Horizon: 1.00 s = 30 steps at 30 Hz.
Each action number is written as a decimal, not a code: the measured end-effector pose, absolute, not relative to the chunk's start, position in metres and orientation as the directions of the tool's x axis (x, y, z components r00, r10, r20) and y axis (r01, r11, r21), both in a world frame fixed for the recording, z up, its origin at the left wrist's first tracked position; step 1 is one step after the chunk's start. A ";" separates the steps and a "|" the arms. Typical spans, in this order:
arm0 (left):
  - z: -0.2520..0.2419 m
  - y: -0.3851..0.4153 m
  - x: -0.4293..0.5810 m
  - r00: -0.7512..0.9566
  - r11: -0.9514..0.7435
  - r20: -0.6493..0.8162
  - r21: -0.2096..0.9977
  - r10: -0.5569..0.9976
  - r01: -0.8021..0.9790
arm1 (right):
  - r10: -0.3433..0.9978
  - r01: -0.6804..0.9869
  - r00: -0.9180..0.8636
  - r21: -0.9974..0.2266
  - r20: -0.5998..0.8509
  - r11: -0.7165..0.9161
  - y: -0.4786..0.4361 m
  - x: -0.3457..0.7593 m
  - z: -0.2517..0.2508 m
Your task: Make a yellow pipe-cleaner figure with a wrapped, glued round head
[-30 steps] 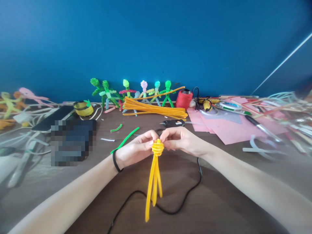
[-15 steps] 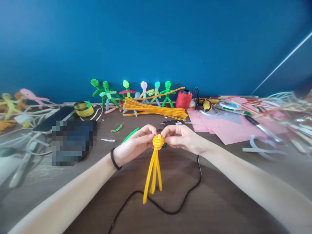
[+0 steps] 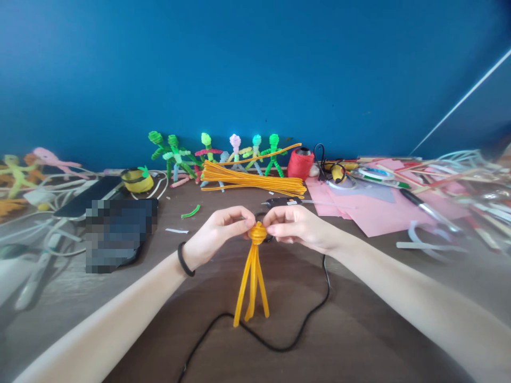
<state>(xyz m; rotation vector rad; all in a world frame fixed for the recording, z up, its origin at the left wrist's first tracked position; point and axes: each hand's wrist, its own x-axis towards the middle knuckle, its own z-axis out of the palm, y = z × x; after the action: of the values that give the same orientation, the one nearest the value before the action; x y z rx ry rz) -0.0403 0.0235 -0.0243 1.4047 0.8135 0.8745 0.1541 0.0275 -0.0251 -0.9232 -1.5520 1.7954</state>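
Note:
Between my hands hangs a yellow pipe cleaner figure (image 3: 258, 234), its top wound into a round ball and several straight strands dangling below. My left hand (image 3: 223, 229) pinches the ball's left side with thumb and forefinger; a black band circles that wrist. From the right, my right hand (image 3: 297, 226) pinches the upper right of the ball. The fingertips partly cover its sides. Just behind the hands lies a black glue gun (image 3: 282, 202), partly hidden, with its black cord (image 3: 275, 349) curving over the table below the strands.
A bundle of orange-yellow pipe cleaners (image 3: 255, 181) lies at the back, before several finished pipe cleaner figures (image 3: 273, 151). Red thread spool (image 3: 300, 165) and pink paper (image 3: 371, 215) are right of it. Left are a phone (image 3: 90, 197), a yellow ring-shaped piece (image 3: 138, 182) and a green scrap (image 3: 190, 211).
The yellow figure has turned slightly, and its hanging strands spread wider. My left hand has shifted a little left; the green strip formerly seen beside it no longer shows.

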 end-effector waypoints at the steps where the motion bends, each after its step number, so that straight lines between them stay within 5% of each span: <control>1: -0.023 0.024 -0.040 0.471 -0.022 0.029 1.000 0.882 -0.020 | 0.802 0.023 -0.581 -0.988 -0.135 -0.150 0.027 0.154 -0.025; 14: -0.023 0.024 -0.039 0.466 -0.019 -0.034 0.994 0.884 0.109 | 0.818 0.129 -0.535 -0.977 -0.211 -0.168 0.027 0.153 -0.025; 30: -0.027 0.025 -0.039 0.545 0.098 -0.105 0.994 0.832 0.041 | 0.802 0.132 -0.565 -0.981 -0.194 -0.145 0.027 0.153 -0.023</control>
<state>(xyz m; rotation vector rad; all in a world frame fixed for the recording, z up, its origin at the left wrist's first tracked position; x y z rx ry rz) -0.0393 0.0249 -0.0275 1.3598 0.8325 0.6982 0.1532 0.0270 -0.0232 -1.0533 -1.6289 1.7598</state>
